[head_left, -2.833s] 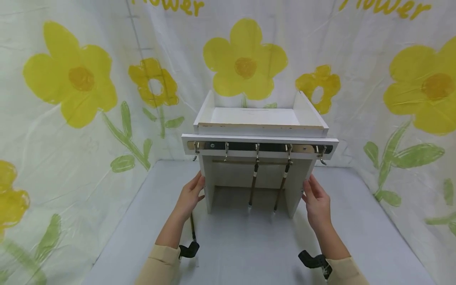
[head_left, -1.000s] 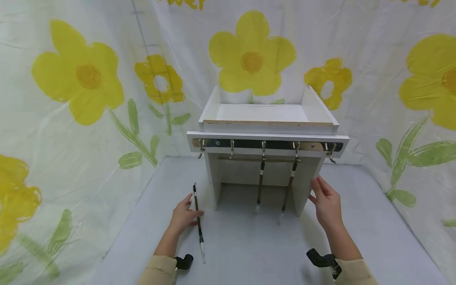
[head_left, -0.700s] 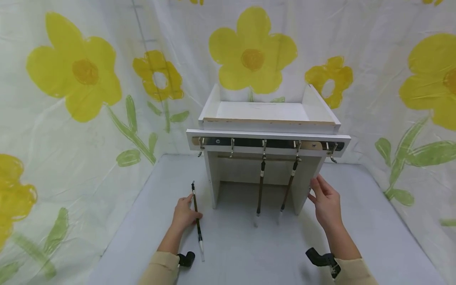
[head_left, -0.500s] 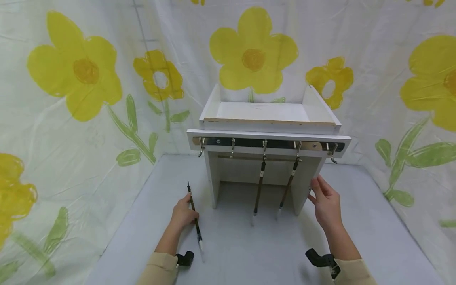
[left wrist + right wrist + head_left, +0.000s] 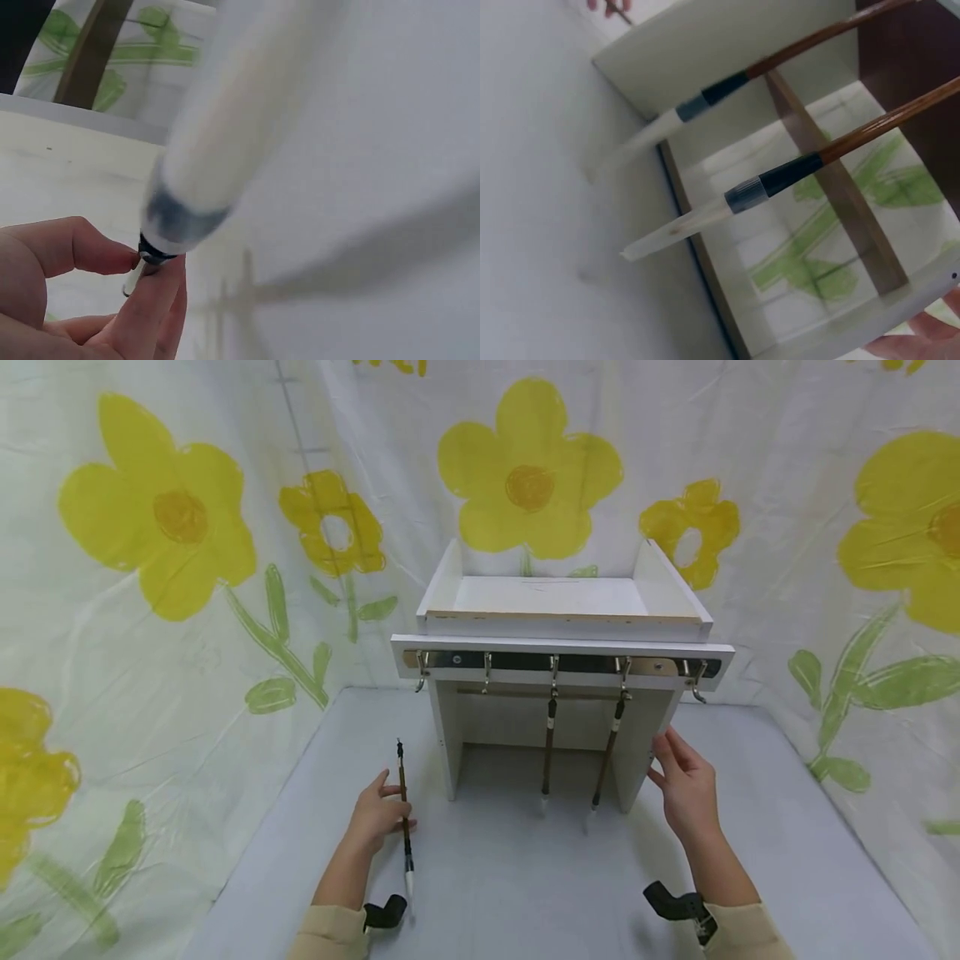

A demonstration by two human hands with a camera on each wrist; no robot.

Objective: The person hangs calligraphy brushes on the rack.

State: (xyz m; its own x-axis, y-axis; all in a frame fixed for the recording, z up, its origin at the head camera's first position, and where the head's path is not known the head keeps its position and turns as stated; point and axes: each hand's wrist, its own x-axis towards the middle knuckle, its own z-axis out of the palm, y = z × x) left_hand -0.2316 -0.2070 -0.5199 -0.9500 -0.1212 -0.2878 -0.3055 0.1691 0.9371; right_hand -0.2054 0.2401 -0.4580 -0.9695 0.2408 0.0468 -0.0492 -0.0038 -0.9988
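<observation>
My left hand (image 5: 375,812) pinches a calligraphy brush (image 5: 408,852) by its dark handle, left of the white rack (image 5: 562,628). The brush's hanging loop points away and its white tip, in a clear cap, points toward me. Seen from the left wrist, the capped brush tip (image 5: 217,142) looms large, with thumb and fingertips around the handle behind it. My right hand (image 5: 687,785) grips the edge of the rack's right side panel between thumb and fingers. Two similar capped brushes (image 5: 548,752) hang from the rack's hooks, the middle one and the one right of it.
A metal hook rail (image 5: 517,667) with several hooks runs along the rack's front; the two left hooks and the far right one carry nothing. The rack stands on a white table (image 5: 525,885) before a flower-painted curtain (image 5: 225,735).
My left hand has left the rack's left panel and moved left and nearer, with the brush in its fingers. Lately the brush has turned more upright in view. The right hand keeps its grip.
</observation>
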